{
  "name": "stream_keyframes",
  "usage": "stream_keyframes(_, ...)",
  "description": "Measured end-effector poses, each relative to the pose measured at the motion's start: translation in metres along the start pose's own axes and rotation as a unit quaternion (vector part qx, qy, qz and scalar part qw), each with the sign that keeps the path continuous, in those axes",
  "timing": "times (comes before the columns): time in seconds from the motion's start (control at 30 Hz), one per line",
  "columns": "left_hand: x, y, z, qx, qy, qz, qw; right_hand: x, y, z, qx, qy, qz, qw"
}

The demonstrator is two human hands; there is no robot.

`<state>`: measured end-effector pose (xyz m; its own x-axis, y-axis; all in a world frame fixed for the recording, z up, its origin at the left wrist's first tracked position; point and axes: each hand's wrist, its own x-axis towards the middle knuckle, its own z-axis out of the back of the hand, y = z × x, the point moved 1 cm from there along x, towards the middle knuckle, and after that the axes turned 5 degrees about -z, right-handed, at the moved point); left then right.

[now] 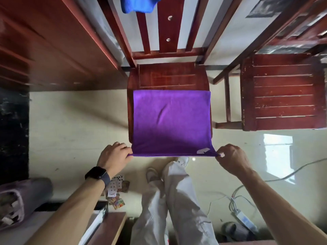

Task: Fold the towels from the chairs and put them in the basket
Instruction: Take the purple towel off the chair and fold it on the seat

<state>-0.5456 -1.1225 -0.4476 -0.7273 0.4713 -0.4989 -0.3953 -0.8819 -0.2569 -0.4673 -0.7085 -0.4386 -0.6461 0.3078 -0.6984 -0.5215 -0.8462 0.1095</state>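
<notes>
Purple towel [171, 121] on chair [168, 76], left grip [115, 156], right grip [231, 160] pinching near corners

The purple towel [171, 121] I hold is soft matt cloth. My chair [168, 76] is glossy red-brown wood, and the floor [74, 121] shines smooth.

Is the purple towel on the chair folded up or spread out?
Spread out: the purple towel lies flat over the chair seat, with the left hand and right hand pinching its near corners.
</notes>
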Motion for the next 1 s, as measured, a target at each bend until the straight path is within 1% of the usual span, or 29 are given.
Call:
stream_keyframes(0.07,0.007,0.005,0.008,-0.091,0.023,0.065,0.993,0.008,0.004,0.012,0.073,0.054,-0.036,0.995)
stream_keyframes(0.1,0.012,0.008,0.015,-0.146,0.021,0.099,0.984,0.013,0.007,0.02,0.121,0.074,-0.051,0.989)
stream_keyframes(0.13,0.02,0.013,0.022,-0.22,0.017,0.132,0.966,0.018,0.009,0.03,0.181,0.087,-0.064,0.977)
stream_keyframes(0.17,0.029,0.017,0.029,-0.295,0.006,0.163,0.941,0.023,0.011,0.041,0.256,0.09,-0.074,0.959)
stream_keyframes(0.23,0.049,0.024,0.046,-0.426,-0.026,0.207,0.881,0.035,0.016,0.056,0.405,0.099,-0.084,0.905)
stream_keyframes(0.3,0.07,0.027,0.06,-0.494,-0.047,0.217,0.841,0.052,0.023,0.064,0.506,0.097,-0.1,0.851)
stream_keyframes(0.33,0.079,0.028,0.065,-0.518,-0.057,0.221,0.824,0.062,0.028,0.066,0.531,0.093,-0.103,0.836)
stream_keyframes(0.4,0.1,0.029,0.069,-0.563,-0.087,0.228,0.79,0.087,0.04,0.067,0.552,0.083,-0.098,0.824)
stream_keyframes(0.47,0.12,0.029,0.064,-0.592,-0.119,0.248,0.758,0.114,0.05,0.066,0.539,0.035,-0.091,0.836)
stream_keyframes(0.5,0.13,0.028,0.061,-0.593,-0.136,0.26,0.75,0.124,0.056,0.064,0.522,0.009,-0.087,0.848)
stream_keyframes(0.57,0.151,0.03,0.055,-0.578,-0.168,0.28,0.748,0.147,0.062,0.057,0.497,-0.023,-0.092,0.863)
stream_keyframes(0.63,0.172,0.037,0.046,-0.562,-0.185,0.28,0.756,0.169,0.066,0.05,0.476,-0.047,-0.108,0.871)
stream_keyframes(0.7,0.192,0.045,0.037,-0.543,-0.19,0.288,0.766,0.19,0.065,0.041,0.453,-0.071,-0.112,0.882)
stream_keyframes(0.87,0.229,0.06,0.023,-0.49,-0.188,0.311,0.792,0.204,0.084,0.039,0.389,-0.128,-0.132,0.903)
stream_keyframes(1.0,0.242,0.057,0.018,-0.424,-0.189,0.326,0.824,0.217,0.088,0.032,0.357,-0.16,-0.148,0.908)
